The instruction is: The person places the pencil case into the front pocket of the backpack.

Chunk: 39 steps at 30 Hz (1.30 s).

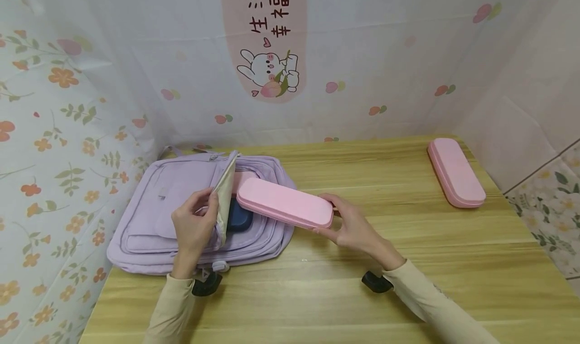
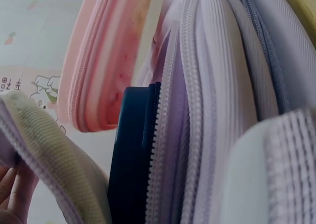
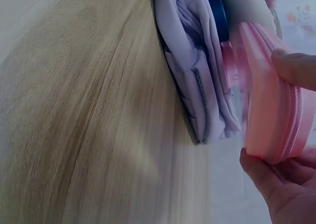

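Observation:
A lavender backpack (image 1: 149, 198) lies flat at the table's left, its front pocket unzipped. With thumb and fingers my left hand (image 1: 195, 225) pinches the pocket's flap (image 1: 225, 198) and holds it raised, the cream lining showing. In the pocket sits a dark blue case (image 1: 239, 217), also seen in the left wrist view as a blue case (image 2: 129, 150) beside the zipper teeth. My right hand (image 1: 351, 225) grips one end of a pink zippered pencil case (image 1: 285, 203). Its far end is over the pocket opening. Behind it, a paler pink item (image 1: 243, 178) shows partly; its kind is hidden.
A second pink pencil case (image 1: 456, 173) lies at the table's far right. The wood-grain table (image 1: 385, 173) meets a printed curtain (image 1: 371, 57) at the back. A floral sheet (image 1: 59, 157) hangs along the left side.

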Available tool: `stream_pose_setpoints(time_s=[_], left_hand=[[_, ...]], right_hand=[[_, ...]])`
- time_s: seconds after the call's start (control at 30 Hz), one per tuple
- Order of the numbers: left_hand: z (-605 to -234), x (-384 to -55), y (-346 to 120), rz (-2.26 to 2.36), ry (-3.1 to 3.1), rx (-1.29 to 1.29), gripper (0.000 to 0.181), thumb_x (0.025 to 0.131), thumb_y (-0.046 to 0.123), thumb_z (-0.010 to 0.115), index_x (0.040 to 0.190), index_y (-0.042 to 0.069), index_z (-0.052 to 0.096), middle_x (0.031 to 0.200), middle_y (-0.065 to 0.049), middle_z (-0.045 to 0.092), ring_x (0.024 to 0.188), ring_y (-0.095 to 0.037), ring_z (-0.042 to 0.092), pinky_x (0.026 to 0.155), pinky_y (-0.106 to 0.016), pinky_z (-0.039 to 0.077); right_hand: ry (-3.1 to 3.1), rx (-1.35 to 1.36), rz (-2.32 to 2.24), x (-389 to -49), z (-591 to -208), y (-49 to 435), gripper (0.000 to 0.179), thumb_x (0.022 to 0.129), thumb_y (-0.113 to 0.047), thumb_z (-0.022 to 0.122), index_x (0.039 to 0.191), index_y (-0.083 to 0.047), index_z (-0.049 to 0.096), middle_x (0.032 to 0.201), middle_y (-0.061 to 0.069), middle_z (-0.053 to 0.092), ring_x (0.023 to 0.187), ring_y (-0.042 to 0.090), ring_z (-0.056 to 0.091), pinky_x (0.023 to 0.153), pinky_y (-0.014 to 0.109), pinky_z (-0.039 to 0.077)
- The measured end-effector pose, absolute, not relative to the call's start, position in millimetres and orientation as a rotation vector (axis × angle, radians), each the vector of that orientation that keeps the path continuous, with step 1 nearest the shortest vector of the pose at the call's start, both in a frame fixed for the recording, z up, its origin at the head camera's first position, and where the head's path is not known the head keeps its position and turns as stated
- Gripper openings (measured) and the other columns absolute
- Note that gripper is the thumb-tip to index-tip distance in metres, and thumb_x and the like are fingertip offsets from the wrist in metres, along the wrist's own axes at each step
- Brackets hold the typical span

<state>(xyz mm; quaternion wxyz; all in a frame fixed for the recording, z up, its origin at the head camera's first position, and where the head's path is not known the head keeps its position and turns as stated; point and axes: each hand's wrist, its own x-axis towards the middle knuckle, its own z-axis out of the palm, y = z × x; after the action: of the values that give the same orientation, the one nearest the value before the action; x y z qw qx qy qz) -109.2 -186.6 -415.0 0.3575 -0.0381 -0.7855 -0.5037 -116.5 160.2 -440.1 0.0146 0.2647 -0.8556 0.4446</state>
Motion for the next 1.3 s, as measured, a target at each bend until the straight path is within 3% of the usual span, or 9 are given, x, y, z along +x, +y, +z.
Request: stream_pose_setpoints(time_s=[0.43, 0.67, 0.87, 1.1, 1.3], left_hand=[[-402, -108, -191, -1.366, -1.964, -0.047, 0.014, 0.091, 0.001, 0.069, 0.1, -0.005, 0.077, 0.084, -0.025, 0.074, 0.073, 0.008, 0.066, 0.064, -0.006, 0.054], [-393, -111, -189, -1.413, -1.962, -0.024, 0.014, 0.089, 0.0, 0.07, 0.099, -0.005, 0.078, 0.08, -0.003, 0.074, 0.071, 0.005, 0.067, 0.061, -0.007, 0.054], [-386, -113, -186, -1.418, -1.946, -0.073, 0.014, 0.09, 0.001, 0.069, 0.099, -0.007, 0.077, 0.081, -0.016, 0.074, 0.071, 0.003, 0.068, 0.061, -0.009, 0.055], [-383, -115, -185, -1.414, -1.942, -0.108, 0.014, 0.09, 0.0, 0.069, 0.099, -0.009, 0.075, 0.081, -0.002, 0.074, 0.072, 0.004, 0.068, 0.061, -0.01, 0.056], [-380, -116, -182, -1.426, -1.927, -0.111, 0.014, 0.09, 0.0, 0.069, 0.099, -0.008, 0.076, 0.08, -0.013, 0.073, 0.072, 0.003, 0.068, 0.062, -0.009, 0.056]], right_hand=[[-2.596, 0.852, 1.54, -127, -442, 157, 0.081, 0.074, -0.008, 0.091, 0.143, 0.002, 0.051, 0.141, 0.021, 0.059, 0.123, 0.037, 0.062, 0.097, 0.043, 0.058], [-2.649, 0.798, 1.506, -131, -436, 150, 0.075, 0.073, -0.014, 0.092, 0.136, 0.001, 0.054, 0.13, 0.016, 0.066, 0.115, 0.03, 0.067, 0.1, 0.043, 0.056], [-2.584, 0.86, 1.566, -134, -435, 140, 0.075, 0.072, -0.009, 0.092, 0.138, 0.002, 0.057, 0.127, 0.017, 0.064, 0.114, 0.032, 0.066, 0.097, 0.042, 0.058], [-2.514, 0.841, 1.513, -140, -432, 128, 0.073, 0.07, -0.011, 0.094, 0.133, 0.001, 0.06, 0.124, 0.015, 0.068, 0.109, 0.029, 0.069, 0.095, 0.044, 0.059], [-2.497, 0.861, 1.445, -144, -428, 106, 0.071, 0.068, -0.017, 0.095, 0.128, 0.001, 0.063, 0.121, 0.014, 0.071, 0.103, 0.027, 0.07, 0.093, 0.043, 0.059]])
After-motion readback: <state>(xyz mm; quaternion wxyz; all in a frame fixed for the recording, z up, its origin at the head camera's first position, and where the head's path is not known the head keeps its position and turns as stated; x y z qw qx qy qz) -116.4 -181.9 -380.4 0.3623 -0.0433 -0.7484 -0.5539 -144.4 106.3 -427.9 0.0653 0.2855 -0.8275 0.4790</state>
